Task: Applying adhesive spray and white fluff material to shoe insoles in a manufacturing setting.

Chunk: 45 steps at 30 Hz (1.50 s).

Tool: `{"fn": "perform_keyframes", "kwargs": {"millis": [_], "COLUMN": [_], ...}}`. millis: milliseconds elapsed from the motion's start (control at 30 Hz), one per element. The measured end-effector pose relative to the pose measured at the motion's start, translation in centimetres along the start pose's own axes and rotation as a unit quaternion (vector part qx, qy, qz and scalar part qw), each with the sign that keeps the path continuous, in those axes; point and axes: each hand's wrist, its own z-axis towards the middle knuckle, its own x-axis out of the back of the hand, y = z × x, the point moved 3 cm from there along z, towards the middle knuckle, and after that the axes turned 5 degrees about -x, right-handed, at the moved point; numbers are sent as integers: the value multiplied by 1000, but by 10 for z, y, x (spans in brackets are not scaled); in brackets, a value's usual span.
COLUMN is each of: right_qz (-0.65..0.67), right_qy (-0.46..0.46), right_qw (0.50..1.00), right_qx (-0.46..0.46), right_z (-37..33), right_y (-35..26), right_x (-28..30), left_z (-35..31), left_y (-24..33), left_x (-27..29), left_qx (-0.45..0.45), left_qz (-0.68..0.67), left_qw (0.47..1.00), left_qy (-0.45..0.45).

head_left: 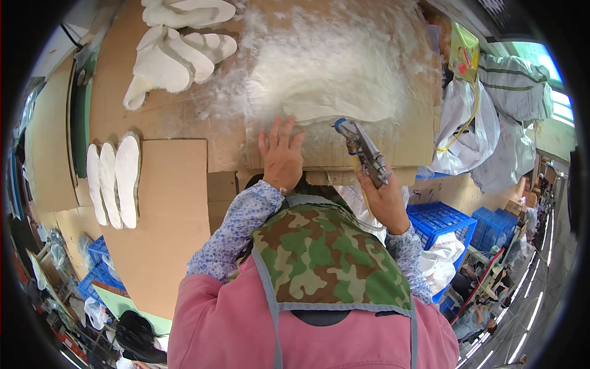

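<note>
My left hand (283,157) lies with its fingers stretched out on the cardboard (316,144), its fingertips at the near edge of a pale, flat insole-shaped piece (341,106). In my right hand (386,200) is a metal spray gun (365,150) with a blue nozzle ring, held by its grip. The gun's nozzle points at the near edge of the pale piece, just right of my left hand. A yellow hose (364,195) runs down from the gun. White, fuzzy residue (332,49) covers the cardboard around the piece and blurs its far outline.
White insoles (163,64) lie overlapping at the far left, and several more insoles (127,181) stand side by side on a cardboard sheet (169,227). White plastic bags (470,126) hang right of the table. Blue crates (439,224) stand below at the right.
</note>
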Motion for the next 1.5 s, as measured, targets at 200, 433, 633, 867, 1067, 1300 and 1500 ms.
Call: {"fn": "perform_keyframes", "kwargs": {"millis": [200,433,633,867,1067,1300,1500], "right_qz": [23,73,134,161,168,137,125], "right_qy": [76,175,213,204,128,61,28], "right_qw": [997,976,963,961,976,989,992], "right_qx": [-13,-105,-98,-92,-59,-13,-11], "right_z": [1,-6,-15,-15,-16,-2,6], "right_y": [26,55,65,92,108,67,38], "right_x": [27,77,106,114,125,103,75], "left_z": [12,50,69,93,71,-73,-235], "left_y": [-7,-27,-36,25,41,-41,-131], "left_x": [8,-5,-14,83,185,244,193], "left_qx": [54,221,224,259,187,232,407], "left_qz": [-126,-332,-281,-625,-681,-588,-498], "left_qw": [989,915,932,734,677,684,640], "left_qy": [55,53,44,57,208,364,421]}}
